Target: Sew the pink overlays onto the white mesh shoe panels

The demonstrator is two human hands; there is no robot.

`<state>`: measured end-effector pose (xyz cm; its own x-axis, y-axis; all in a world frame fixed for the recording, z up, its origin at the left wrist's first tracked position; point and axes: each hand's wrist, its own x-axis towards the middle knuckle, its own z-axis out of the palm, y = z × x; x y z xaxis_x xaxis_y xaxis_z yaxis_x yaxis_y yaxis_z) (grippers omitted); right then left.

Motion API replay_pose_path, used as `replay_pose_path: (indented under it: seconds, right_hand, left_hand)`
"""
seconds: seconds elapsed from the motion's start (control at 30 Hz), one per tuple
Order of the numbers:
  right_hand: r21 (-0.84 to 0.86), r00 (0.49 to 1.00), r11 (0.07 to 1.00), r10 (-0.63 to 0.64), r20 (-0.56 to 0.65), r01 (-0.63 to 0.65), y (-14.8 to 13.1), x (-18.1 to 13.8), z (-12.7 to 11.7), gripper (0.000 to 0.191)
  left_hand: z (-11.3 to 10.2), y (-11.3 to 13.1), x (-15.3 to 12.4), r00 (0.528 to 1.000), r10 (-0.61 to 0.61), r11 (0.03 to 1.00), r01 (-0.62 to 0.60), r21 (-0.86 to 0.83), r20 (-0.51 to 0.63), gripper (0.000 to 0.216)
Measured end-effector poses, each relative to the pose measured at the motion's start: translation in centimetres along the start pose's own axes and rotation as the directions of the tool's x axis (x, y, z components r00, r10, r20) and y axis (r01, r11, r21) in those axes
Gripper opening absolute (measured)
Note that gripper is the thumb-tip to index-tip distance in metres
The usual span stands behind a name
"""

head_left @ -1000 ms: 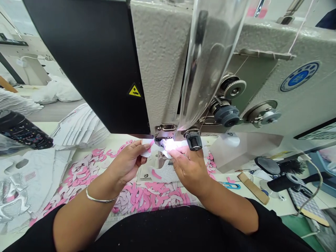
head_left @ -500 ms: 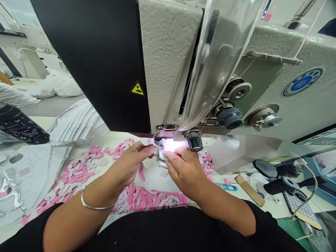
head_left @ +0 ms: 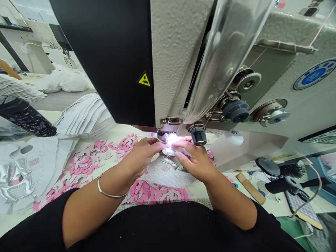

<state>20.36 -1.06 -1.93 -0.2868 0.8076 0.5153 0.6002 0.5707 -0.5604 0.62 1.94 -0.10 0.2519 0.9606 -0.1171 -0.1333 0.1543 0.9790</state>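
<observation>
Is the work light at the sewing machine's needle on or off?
On: a bright white glow falls on the white fabric piece just under the sewing machine's head.

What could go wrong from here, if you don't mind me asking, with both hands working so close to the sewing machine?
The left hand and right hand are right beside the presser foot, so a finger might get caught there. The white mesh piece hangs loosely below them, so it could bunch or slip out of line. It might also snag the pink cutouts beneath it.
</observation>
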Motion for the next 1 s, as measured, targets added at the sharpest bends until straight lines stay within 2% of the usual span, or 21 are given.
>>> replay_pose_path:
  seconds: [0.17,0.37,0.5,0.63,0.8,0.9,1.0]
  right_hand:
    - [-0.031,0.998,0.998,-0.058,-0.016,0.058,0.6,-0.1,0.4,0.03]
    - [-0.01,0.996,0.996,-0.09,-0.011,0.09,0.5,0.0,0.6,0.031]
    - [-0.057,0.994,0.993,-0.106,0.007,0.106,0.4,0.0,0.6,0.03]
    - [-0.097,0.992,0.988,-0.121,0.021,0.123,0.2,0.0,0.4,0.03]
    - [-0.046,0.991,0.99,-0.133,0.025,0.134,0.9,-0.3,0.2,0.03]
    - [-0.041,0.995,0.994,-0.098,-0.004,0.098,1.5,-0.5,0.3,0.031]
    - [-0.062,0.996,0.994,-0.088,-0.014,0.087,1.7,-0.5,0.5,0.04]
  left_hand:
    - [-0.3,-0.3,-0.1,0.999,-0.023,1.0,0.022,-0.009,-0.026,0.012]
    - [-0.3,-0.1,-0.2,0.999,-0.026,1.0,0.026,-0.005,0.031,0.016]
    - [-0.1,0.3,-0.4,0.998,-0.025,1.0,0.024,0.013,0.05,0.013]
    - [0.1,0.6,-0.4,0.999,-0.052,0.996,0.05,0.074,0.014,0.018]
    - [0.3,0.7,-0.2,0.998,-0.042,0.985,0.05,0.166,-0.052,0.019]
    - [0.4,0.6,-0.1,0.998,-0.029,0.987,0.038,0.158,-0.054,0.017]
    - [0.2,0.4,0.0,0.998,-0.03,0.989,0.037,0.145,-0.046,0.017]
